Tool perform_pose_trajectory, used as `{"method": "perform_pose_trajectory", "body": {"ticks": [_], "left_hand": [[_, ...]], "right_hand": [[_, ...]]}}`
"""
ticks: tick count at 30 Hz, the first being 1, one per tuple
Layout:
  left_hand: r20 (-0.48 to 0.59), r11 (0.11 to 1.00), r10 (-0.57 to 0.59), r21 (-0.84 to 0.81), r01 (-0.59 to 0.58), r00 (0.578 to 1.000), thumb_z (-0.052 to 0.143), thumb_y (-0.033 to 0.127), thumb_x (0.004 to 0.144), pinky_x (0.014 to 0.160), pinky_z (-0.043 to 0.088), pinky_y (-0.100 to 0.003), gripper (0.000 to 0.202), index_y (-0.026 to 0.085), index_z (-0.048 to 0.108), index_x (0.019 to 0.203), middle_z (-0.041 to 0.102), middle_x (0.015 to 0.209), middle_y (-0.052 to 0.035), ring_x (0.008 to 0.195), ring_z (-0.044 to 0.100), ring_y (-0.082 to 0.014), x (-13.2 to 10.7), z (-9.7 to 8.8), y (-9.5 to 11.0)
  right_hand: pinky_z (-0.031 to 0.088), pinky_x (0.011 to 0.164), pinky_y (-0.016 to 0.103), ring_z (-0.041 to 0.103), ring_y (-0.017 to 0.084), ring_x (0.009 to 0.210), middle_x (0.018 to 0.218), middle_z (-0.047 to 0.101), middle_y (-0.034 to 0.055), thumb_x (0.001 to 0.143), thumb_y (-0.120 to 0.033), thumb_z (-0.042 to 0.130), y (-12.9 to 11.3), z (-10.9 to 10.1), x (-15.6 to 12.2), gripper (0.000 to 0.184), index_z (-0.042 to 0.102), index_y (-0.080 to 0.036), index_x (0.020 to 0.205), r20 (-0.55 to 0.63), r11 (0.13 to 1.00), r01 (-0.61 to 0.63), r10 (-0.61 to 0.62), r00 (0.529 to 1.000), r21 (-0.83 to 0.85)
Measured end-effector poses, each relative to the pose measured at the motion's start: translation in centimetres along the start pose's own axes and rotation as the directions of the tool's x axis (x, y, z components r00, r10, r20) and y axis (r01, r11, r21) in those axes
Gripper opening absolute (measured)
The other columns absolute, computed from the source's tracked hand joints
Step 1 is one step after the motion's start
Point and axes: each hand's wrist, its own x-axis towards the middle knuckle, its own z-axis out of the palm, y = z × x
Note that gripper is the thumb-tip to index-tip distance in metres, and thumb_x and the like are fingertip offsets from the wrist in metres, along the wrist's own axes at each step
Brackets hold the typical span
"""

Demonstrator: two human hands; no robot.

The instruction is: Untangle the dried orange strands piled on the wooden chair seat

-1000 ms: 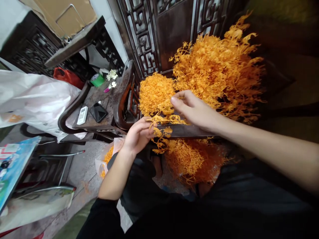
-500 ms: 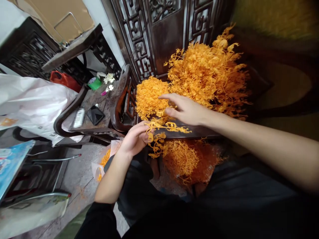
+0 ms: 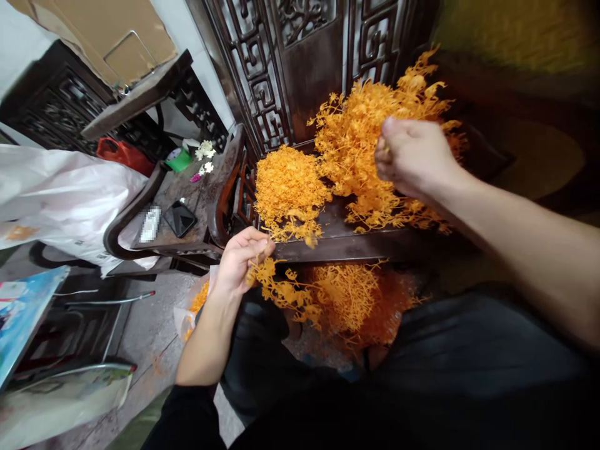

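Right hand (image 3: 412, 159) is gripping, fingers curled shut, into the big pile of orange branched strands (image 3: 360, 125) on the dark wooden table (image 3: 356, 240). Left hand (image 3: 237, 259) is pinching an orange sprig (image 3: 276, 290) at 7 o'clock. Looks like the separating step; freeing a tuft needs gentle pulling.

Nothing legible for us here. On the far left, the white plastic bag (image 3: 65, 187) carries small dark print along its lower edge (image 3: 100, 255), possibly a barcode patch, but it's too small for us to make out a single letter or digit. On the chair seat just right of it we have a small white object (image 3: 150, 224), and its face is blurred out, so no reading there. At the near left edge, a blue printed sheet (image 3: 21, 312) shows coloured artwork at a steep angle, and we can't pick any words off it. So we have no text, brand, number or sign we can read.
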Motion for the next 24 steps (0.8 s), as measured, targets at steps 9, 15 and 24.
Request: {"method": "perform_pose_trajectory", "body": {"ticks": [9, 15, 24], "left_hand": [[0.023, 0.993, -0.037, -0.111, 0.039, 0.999, 0.093, 0.025, 0.060, 0.040, 0.021, -0.014, 0.033, 0.014, 0.067, 0.077, 0.065, 0.067, -0.0002, 0.042, 0.037, -0.0010, 1.2, 0.0, -0.4], [0.015, 0.994, -0.021, -0.108, 0.023, 1.000, 0.092, 0.023, 0.062, 0.039, 0.023, -0.013, 0.031, 0.013, 0.067, 0.077, 0.064, 0.067, 0.0002, 0.041, 0.035, 0.0005, 1.0, 0.0, -0.4], [-0.224, 0.966, 0.255, 0.012, -0.258, 0.941, 0.090, 0.017, 0.055, 0.038, 0.030, -0.012, 0.029, 0.012, 0.069, 0.075, 0.064, 0.061, -0.0001, 0.042, 0.044, -0.0020, 1.1, -3.1, 2.1]], "right_hand": [[0.022, 0.043, 0.030, 0.028, 0.011, 0.046, 0.056, 0.040, -0.0047, 0.092, -0.084, 0.046, -0.2, 4.3, -3.9, 0.071, 0.074, -0.020, 0.105, 0.394, 0.951, -0.302, 0.255, 0.883, 0.061], [0.041, 0.062, 0.032, 0.052, 0.015, 0.061, 0.070, 0.065, 0.0014, 0.086, -0.080, 0.063, -0.2, 4.8, -3.7, 0.060, 0.074, -0.021, 0.079, 0.634, 0.982, 0.071, 0.058, 0.772, -0.176], [0.042, 0.068, 0.035, 0.054, 0.017, 0.060, 0.067, 0.063, 0.0044, 0.091, -0.061, 0.065, 3.1, 0.4, -2.2, 0.048, 0.065, -0.022, 0.063, 0.585, 0.867, 0.318, -0.037, 0.810, -0.385]]}}
